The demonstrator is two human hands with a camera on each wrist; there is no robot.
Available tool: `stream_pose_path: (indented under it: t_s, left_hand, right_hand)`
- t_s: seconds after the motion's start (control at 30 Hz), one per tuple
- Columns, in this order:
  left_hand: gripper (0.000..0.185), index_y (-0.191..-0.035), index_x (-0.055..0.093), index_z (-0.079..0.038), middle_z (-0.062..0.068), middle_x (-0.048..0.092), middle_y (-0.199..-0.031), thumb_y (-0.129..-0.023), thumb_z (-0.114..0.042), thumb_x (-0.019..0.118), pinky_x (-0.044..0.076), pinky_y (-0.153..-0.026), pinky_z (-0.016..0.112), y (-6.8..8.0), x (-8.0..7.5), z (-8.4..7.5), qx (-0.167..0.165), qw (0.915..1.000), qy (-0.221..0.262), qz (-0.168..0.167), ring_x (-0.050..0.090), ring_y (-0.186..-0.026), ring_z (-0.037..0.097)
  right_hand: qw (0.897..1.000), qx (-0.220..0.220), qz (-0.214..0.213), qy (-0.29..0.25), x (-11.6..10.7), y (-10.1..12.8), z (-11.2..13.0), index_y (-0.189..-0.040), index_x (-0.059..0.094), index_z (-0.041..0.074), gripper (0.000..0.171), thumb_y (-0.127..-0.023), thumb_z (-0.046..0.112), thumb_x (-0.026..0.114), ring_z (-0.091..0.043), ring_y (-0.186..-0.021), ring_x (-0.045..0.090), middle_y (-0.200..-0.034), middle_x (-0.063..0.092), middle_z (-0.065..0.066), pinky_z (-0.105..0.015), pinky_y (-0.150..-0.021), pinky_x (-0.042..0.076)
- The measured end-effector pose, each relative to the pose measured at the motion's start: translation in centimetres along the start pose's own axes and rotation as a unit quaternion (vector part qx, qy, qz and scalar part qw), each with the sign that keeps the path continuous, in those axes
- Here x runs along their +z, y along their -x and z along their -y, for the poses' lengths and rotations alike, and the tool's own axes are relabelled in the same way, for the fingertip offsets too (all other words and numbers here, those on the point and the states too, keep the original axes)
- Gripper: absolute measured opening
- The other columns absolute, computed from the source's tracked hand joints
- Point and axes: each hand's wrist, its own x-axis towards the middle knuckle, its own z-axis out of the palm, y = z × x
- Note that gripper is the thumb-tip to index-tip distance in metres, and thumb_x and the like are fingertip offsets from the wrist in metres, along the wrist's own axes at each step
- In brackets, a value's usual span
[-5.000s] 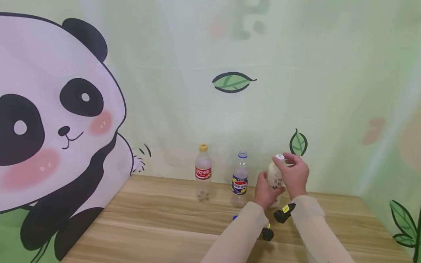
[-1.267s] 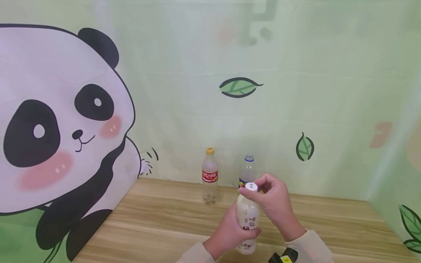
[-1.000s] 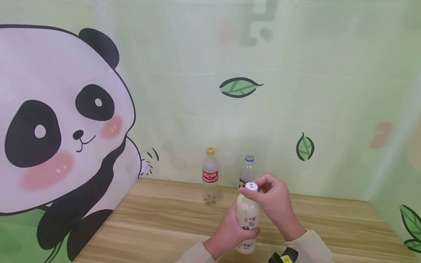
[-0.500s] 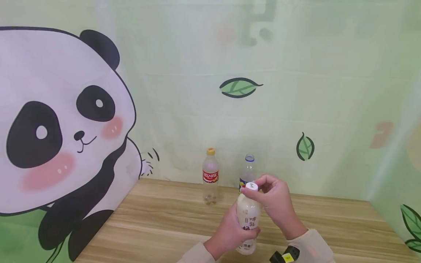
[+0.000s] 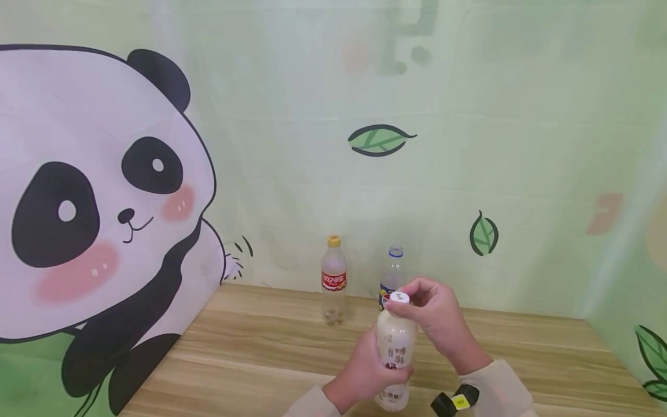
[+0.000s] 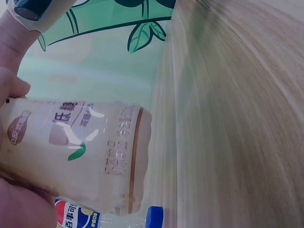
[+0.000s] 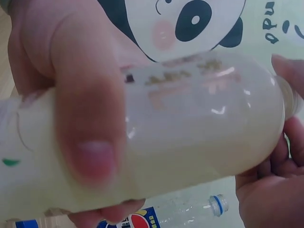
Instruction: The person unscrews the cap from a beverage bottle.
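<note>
In the head view, a bottle with a milky, pale drink is held nearly upright in front of the body. My left hand grips its lower body, thumb across the front. My right hand pinches the white cap between thumb and fingers. Seen by the right wrist camera, the left thumb lies across the pale bottle, and the right hand is at its neck. The left wrist view shows the bottle's base end apart from the tabletop.
Behind the hands stands a clear Pepsi bottle without a cap, partly hidden. Left of it is a clear bottle with red label and yellow cap. A blue cap shows in the left wrist view. A printed curtain backs the wooden table.
Over five seconds, the milky bottle has come nearer and leftward from beside the Pepsi bottle, both hands on it. During the last second it dips slightly while the right fingers stay on the cap.
</note>
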Motion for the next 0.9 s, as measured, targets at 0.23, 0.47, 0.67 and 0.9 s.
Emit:
stream_pose_path:
  t_s: [0.23,0.47,0.67,0.9]
  left_hand:
    - [0.054,-0.123,0.054,-0.014,-0.004,0.066,-0.096,-0.077,-0.008,0.083,0.057,-0.082,0.026,0.3,-0.2,0.0,0.004,0.9996,0.009,0.025,0.066,-0.084,0.004]
    - [0.057,-0.127,0.052,-0.017,-0.003,0.067,-0.102,-0.079,-0.004,0.081,0.057,-0.085,0.026,0.4,0.0,-0.2,-0.005,0.9999,0.015,0.002,0.067,-0.089,0.006]
    - [0.061,-0.128,0.051,-0.019,-0.001,0.068,-0.104,-0.078,-0.005,0.082,0.057,-0.085,0.027,0.3,0.1,-0.3,-0.003,0.9994,0.001,-0.034,0.068,-0.089,0.008]
    - [0.058,-0.123,0.054,-0.014,0.002,0.069,-0.101,-0.075,-0.006,0.085,0.058,-0.081,0.025,0.2,0.3,-0.6,0.006,0.998,-0.016,-0.062,0.067,-0.087,0.006]
  right_hand:
    - [0.998,-0.035,0.05,-0.019,-0.6,-0.3,-0.5,-0.084,0.069,0.013,0.019,-0.079,-0.001,0.082,-0.009,-0.079,0.066,-0.089,0.068,0.007,-0.024,-0.067,0.058]
    - [0.998,-0.045,0.053,-0.001,-0.6,-0.2,-0.6,-0.095,0.071,0.004,0.017,-0.081,0.003,0.082,-0.011,-0.082,0.068,-0.093,0.072,0.006,-0.026,-0.072,0.059]
    - [0.998,-0.028,-0.027,0.058,0.3,0.4,0.0,-0.101,0.07,0.002,0.033,-0.079,0.017,0.089,-0.019,-0.087,0.065,-0.093,0.072,-0.002,-0.028,-0.079,0.057]
    - [0.986,-0.008,-0.135,0.101,2.0,1.3,0.9,-0.092,0.067,0.007,0.043,-0.069,0.029,0.096,-0.019,-0.084,0.061,-0.088,0.067,-0.005,-0.026,-0.081,0.053]
